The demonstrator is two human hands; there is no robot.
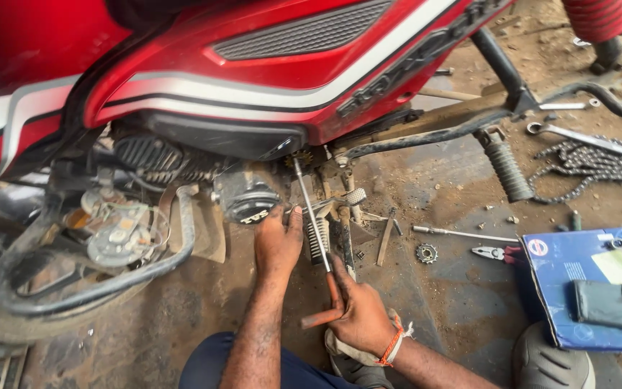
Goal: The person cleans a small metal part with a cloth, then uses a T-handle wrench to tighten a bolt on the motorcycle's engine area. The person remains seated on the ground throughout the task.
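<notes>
A red motorcycle (253, 65) lies tilted over me, its engine side exposed. My right hand (358, 310) grips the handle of a long screwdriver (311, 216); the shaft runs up to a small sprocket (298, 158) on the engine. My left hand (276, 241) rests flat against the engine case beside the black round cover (250, 202) and the rubber footpeg (316, 238). An orange thread band sits on my right wrist.
On the dirt floor to the right lie a drive chain (588, 164), a spanner (592, 137), a loose sprocket (426, 253), pliers (498, 253), a thin rod (462, 233) and a blue box (592, 288) with a dark wallet on it. The kick lever (504, 167) juts out.
</notes>
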